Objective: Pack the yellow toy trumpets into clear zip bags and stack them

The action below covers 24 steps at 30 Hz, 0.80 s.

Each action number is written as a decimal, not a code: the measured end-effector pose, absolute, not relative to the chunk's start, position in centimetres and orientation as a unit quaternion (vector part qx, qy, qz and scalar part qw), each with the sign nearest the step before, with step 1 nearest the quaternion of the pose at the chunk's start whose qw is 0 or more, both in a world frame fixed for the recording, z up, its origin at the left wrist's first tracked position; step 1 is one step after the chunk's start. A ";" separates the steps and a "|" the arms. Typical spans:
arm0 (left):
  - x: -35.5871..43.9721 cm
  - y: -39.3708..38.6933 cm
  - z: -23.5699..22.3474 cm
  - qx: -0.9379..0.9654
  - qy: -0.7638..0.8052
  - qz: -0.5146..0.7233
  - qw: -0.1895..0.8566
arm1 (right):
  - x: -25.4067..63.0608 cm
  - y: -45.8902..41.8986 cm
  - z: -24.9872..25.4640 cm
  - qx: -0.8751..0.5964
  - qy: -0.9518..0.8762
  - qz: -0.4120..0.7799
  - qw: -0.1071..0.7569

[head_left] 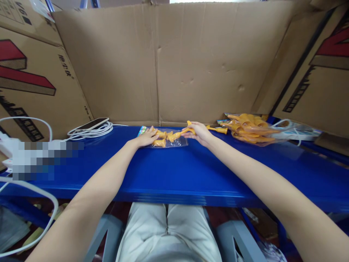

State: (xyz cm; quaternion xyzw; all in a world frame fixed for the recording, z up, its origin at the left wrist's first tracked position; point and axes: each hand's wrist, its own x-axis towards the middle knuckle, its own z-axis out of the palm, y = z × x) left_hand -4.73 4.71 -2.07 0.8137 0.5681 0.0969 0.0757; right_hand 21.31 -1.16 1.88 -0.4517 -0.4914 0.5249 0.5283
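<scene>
My left hand point(147, 137) lies flat over the left end of a clear plastic bag point(178, 142) with a colourful printed header, its fingers stretched out. Several orange plastic pieces with flared, horn-like ends point(174, 136) are in or on the bag; I cannot tell which for each. At the bag's right end, my right hand point(199, 133) pinches another orange plastic piece point(189, 123), mostly covered by the fingers. Just past that hand, one more orange flared piece point(220, 130) rests on the blue table point(174, 171).
Filled bags of orange flared pieces point(248, 127) are piled at the right. A phone point(94, 123) lies on a coiled white cable point(105, 129) at the left. A tall cardboard sheet point(174, 65) closes off the back, with printed cardboard boxes point(35, 83) on both sides.
</scene>
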 end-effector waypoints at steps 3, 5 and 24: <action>-4.1 4.1 -1.7 0.829 0.545 0.094 0.085 | 20.5 -1.2 1.3 -0.441 -0.455 0.569 0.525; -3.9 3.9 -1.5 0.835 0.533 0.097 0.091 | 20.1 -1.2 0.9 -0.445 -0.417 0.588 0.531; -3.5 4.1 -1.8 0.797 0.573 0.153 0.118 | 20.0 -0.4 -0.4 -0.432 -0.312 0.654 0.538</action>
